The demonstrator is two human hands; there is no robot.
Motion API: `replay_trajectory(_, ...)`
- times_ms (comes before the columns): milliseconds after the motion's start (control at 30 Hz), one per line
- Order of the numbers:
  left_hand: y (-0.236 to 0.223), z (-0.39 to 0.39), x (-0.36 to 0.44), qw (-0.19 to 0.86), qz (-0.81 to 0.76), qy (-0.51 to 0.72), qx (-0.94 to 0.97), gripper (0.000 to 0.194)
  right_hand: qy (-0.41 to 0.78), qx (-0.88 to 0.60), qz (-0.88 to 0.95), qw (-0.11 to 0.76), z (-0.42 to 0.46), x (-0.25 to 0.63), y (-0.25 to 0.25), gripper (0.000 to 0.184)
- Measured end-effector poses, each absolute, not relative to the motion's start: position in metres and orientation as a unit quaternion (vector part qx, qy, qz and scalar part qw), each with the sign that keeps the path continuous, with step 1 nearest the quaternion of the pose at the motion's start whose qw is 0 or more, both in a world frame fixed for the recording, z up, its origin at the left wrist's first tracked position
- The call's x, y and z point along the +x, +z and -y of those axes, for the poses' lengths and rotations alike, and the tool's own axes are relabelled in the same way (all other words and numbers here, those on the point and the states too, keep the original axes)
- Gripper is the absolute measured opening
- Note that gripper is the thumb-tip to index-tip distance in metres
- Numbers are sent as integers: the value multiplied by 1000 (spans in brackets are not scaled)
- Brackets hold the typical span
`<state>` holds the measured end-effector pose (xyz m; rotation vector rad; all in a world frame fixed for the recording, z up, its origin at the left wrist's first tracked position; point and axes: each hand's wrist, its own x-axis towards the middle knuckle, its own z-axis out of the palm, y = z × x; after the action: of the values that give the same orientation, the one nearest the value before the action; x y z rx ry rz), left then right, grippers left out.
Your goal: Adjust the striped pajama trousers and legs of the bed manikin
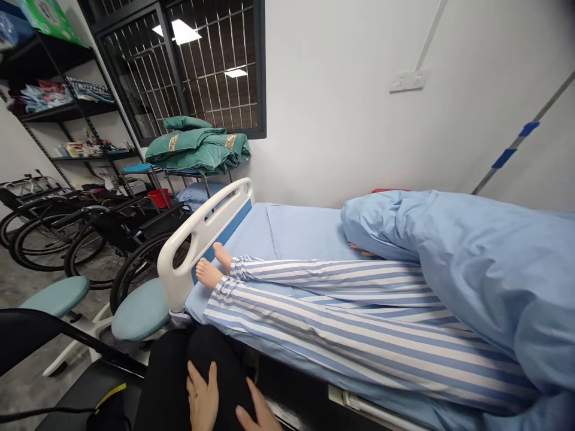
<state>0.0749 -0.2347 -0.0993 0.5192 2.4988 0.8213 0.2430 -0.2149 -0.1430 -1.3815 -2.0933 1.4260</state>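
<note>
My left hand (203,396) rests on the black trousers (167,374) over my own leg, fingers stretched out and holding nothing. Lower and to the right, my right hand (259,413) lies by my other leg, thumb and fingers apart, partly cut off by the bottom edge. Beyond them is a bed with a light blue sheet (291,230). On it lies a person or figure in blue-and-white striped trousers (332,311), bare feet (209,273) towards the footboard. A light blue quilt (485,257) covers the upper body.
The white footboard (173,263) stands at the bed's left end. Round stools (140,311), wheelchairs (121,239) and a black shelf rack (76,111) are to the left. A folded green quilt (193,149) lies beneath the window. A pole (516,140) leans at right.
</note>
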Motion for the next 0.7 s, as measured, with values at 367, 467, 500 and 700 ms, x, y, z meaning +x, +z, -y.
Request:
replay_trajectory(367, -111, 214, 46, 266, -893, 319, 175, 86, 465, -439, 763, 96, 179, 175, -94, 64)
replay_trajectory(467, -122, 212, 38, 290, -889, 313, 167, 84, 450, -460, 761, 81, 176, 165, -101, 61)
replay_trajectory(500, -127, 212, 35, 298, -888, 312, 161, 84, 444, -468, 761, 73, 176, 162, -103, 59)
replay_trajectory(700, -169, 207, 24, 298, -885, 322, 152, 79, 379, -495, 782, 14, 170, 141, -129, 50)
